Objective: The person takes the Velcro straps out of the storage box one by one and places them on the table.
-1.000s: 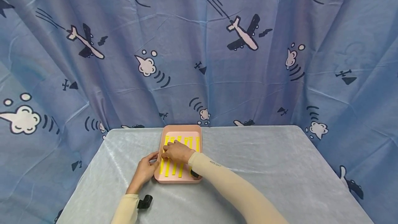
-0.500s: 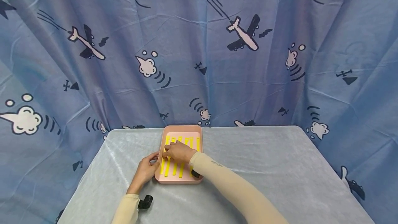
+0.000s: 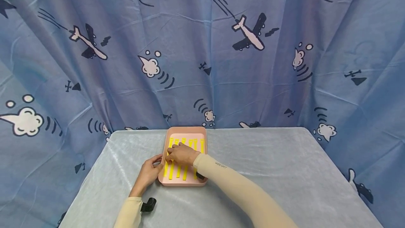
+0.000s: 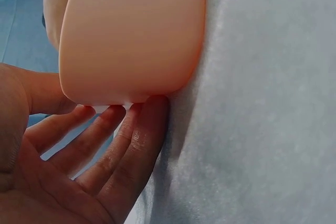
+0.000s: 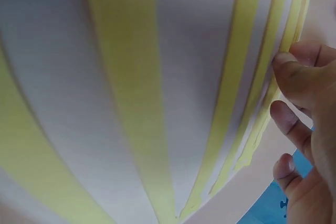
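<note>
A shallow pink tray (image 3: 186, 131) holds several long, flat yellow strips (image 3: 202, 146) lying side by side lengthwise. My left hand (image 3: 148, 171) is at the tray's left side, and in the left wrist view its nearly straight fingers (image 4: 142, 140) touch the outer wall. My right hand (image 3: 182, 154) reaches over the strips to the tray's left part. In the right wrist view, thumb and forefinger of the right hand (image 5: 310, 103) pinch the yellow strip (image 5: 266, 103) at the outer side of the row. The head view hides the middle of several strips behind the right hand.
A grey-white cloth (image 3: 269, 171) covers the table under the tray. Behind it hangs a blue curtain (image 3: 177, 97) printed with planes and stars. A black wrist camera (image 3: 148, 205) sits on the left sleeve, and another (image 3: 200, 176) hangs beneath the right wrist over the tray.
Both hands and the tray keep nearly the same places. The whole head view has shifted very slightly; the right hand stays on the left part of the strips.
</note>
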Motion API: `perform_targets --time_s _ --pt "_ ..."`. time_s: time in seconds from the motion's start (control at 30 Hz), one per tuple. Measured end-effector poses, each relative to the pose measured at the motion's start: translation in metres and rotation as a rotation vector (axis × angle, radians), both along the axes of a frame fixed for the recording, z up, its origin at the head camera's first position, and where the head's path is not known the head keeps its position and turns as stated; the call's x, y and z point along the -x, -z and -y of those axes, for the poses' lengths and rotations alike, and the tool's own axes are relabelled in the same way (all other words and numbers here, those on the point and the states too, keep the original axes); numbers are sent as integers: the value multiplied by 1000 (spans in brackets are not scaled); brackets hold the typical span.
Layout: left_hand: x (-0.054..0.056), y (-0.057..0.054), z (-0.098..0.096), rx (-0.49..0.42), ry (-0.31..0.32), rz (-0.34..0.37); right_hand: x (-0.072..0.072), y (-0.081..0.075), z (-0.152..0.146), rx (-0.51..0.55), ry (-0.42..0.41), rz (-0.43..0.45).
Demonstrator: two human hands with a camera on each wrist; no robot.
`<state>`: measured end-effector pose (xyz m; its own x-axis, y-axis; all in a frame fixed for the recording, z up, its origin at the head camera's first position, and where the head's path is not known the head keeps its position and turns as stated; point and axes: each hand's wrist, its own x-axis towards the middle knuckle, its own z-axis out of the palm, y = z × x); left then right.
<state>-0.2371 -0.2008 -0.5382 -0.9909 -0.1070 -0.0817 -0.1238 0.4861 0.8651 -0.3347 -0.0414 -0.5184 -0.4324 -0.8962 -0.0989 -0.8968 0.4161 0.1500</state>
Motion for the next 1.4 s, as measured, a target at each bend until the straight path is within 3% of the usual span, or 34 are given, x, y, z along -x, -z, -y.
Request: perform_targets --time_s 0.43,0.73,1.03,1.4 --pt "0 0 1 -28 -7 -1 -6 0 3 -7 -67 -178" --pt "1 2 1 -20 -13 -17 -9 -11 -1 42 -75 -263" --pt "1 3 2 -7 -4 -19 -11 -29 -15 201 -38 -176" --pt "0 3 3 -2 -25 -16 -15 -50 -36 470 36 -34"
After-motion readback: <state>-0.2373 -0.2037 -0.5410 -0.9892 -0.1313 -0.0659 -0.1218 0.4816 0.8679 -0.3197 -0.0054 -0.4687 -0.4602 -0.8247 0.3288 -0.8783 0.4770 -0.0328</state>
